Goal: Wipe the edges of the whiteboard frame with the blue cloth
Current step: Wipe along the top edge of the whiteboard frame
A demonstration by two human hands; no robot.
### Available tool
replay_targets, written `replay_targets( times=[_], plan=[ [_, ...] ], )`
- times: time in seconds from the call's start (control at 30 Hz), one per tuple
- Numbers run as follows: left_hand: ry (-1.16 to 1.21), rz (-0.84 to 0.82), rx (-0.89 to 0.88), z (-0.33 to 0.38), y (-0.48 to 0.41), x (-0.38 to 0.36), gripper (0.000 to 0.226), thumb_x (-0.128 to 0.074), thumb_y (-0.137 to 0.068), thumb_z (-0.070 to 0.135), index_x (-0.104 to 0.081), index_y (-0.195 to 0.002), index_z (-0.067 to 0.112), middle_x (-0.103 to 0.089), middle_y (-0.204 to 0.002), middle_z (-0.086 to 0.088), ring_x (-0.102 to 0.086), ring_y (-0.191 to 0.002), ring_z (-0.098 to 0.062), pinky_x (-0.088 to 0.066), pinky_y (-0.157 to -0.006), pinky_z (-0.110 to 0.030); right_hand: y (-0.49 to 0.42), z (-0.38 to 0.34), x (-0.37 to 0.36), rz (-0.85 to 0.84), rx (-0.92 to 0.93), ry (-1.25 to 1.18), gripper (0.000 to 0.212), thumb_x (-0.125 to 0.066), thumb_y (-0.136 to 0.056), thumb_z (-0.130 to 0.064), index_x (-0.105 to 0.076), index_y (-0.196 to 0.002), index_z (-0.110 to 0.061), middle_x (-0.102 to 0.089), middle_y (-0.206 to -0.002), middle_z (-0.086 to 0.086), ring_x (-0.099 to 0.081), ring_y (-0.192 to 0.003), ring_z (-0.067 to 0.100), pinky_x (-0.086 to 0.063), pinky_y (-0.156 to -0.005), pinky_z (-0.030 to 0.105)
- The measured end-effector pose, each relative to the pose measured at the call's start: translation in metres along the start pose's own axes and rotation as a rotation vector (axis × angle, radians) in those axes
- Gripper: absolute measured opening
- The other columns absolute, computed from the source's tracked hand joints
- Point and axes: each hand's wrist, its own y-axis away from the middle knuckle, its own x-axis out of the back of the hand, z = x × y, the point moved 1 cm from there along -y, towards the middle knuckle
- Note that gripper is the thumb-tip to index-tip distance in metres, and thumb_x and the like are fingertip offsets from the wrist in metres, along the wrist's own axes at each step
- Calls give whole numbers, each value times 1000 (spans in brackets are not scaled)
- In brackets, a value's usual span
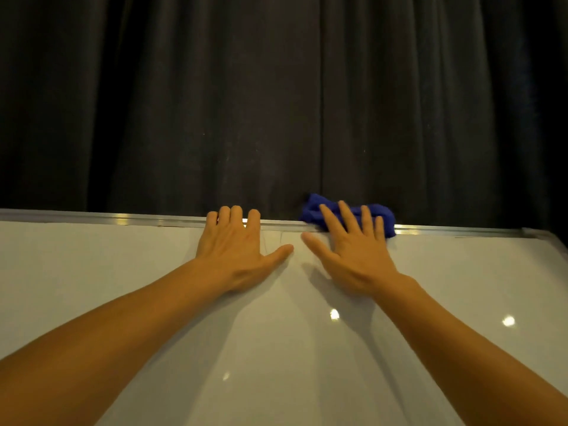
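— Two hands are up on the whiteboard; which one is doing the work?

— That's the right hand [353,259]. Its fingers are spread flat over the blue cloth [350,215], pressing it onto the top edge of the whiteboard frame [138,219]. The cloth is bunched, straddling the silver rail, part of it hanging over the far side against the dark curtain [276,103].

— And the left hand [236,253]?

— It's bare, fingers spread, palm flat on the white surface [276,348], fingertips curled over the rail just beside the cloth. I'd say it is bracing the board.

— So which step is this?

— Wiping the top edge, somewhere near its middle, by my reading. Nothing shows which stretch is already clean.

— What does the next move need?

— Steady downward pressure while the cloth slides along the rail, probably toward the right corner [528,232], which is in sight. The loose bunch could roll or slip off the back, so the fingers should keep it pinned. The side edges would follow.
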Motion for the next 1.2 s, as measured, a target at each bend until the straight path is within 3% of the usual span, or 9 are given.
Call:
replay_targets(
  times=[0.1,0.2,0.33,0.5,0.7,0.77,0.9,1.1,1.2],
  plan=[
    [-25,45,9,3,1,2,98,-6,-69,90,-43,-124,18,-50,-122,-11,-43,-108,-28,-33,-99,-45,9,-30,-12,16,202,-13,69,-2,-77,-91,23,-136,-66,15,-164,-12,29,-145,21,35,-106,34],
    [-20,43,7,-1,4,3,99,-9,-70,91,-44,-127,17,-50,-121,-11,-44,-109,-29,-34,-99,-45,16,5,7,45,154,62,64,-1,-77,-90,27,-130,-68,16,-164,-10,26,-147,23,28,-112,38],
    [26,-19,65,10,5,5,106,-11,-69,92,-35,-139,17,-41,-142,-15,-37,-130,-37,-25,-113,-54,21,27,20,2,-42,18,81,6,-67,-92,11,-142,-61,16,-165,-7,24,-148,29,20,-115,47],
    [19,-18,-30,66,9,4,111,-13,-65,86,-15,-152,16,-26,-156,-17,-22,-142,-40,-11,-117,-59,23,1,9,-46,161,-43,71,-1,-73,-92,5,-140,-68,16,-162,-18,28,-147,23,30,-108,39],
    [51,-81,23,71,13,-13,122,-3,-59,96,17,-152,20,10,-164,-11,13,-147,-43,7,-113,-66,32,94,40,-93,-180,-10,84,1,-69,-91,-4,-146,-60,13,-165,-10,24,-148,29,17,-117,56],
    [40,-95,45,90,10,-15,121,-1,-59,97,20,-151,20,14,-164,-12,17,-146,-46,5,-110,-71,32,80,34,-94,-93,-60,82,1,-68,-94,-7,-144,-64,10,-165,-12,25,-148,26,20,-115,54],
    [38,-102,98,113,2,-14,118,3,-56,98,23,-149,28,17,-163,-12,21,-144,-48,4,-106,-77,33,87,28,-68,127,-16,53,-7,-75,-92,6,-125,-81,11,-164,-18,27,-146,20,24,-113,47],
    [57,-72,100,135,0,-17,114,5,-60,95,19,-151,29,15,-163,-14,18,-144,-49,4,-107,-75,40,181,57,-44,-207,39,80,-2,-74,-88,-2,-148,-57,10,-166,-5,21,-149,32,15,-118,56],
    [41,-102,121,170,-8,-15,110,-2,-64,94,18,-151,30,16,-163,-14,19,-143,-50,4,-106,-77,35,148,34,-43,27,-5,76,-3,-72,-92,-3,-143,-66,5,-166,-10,19,-149,30,18,-114,53]
  ],
)
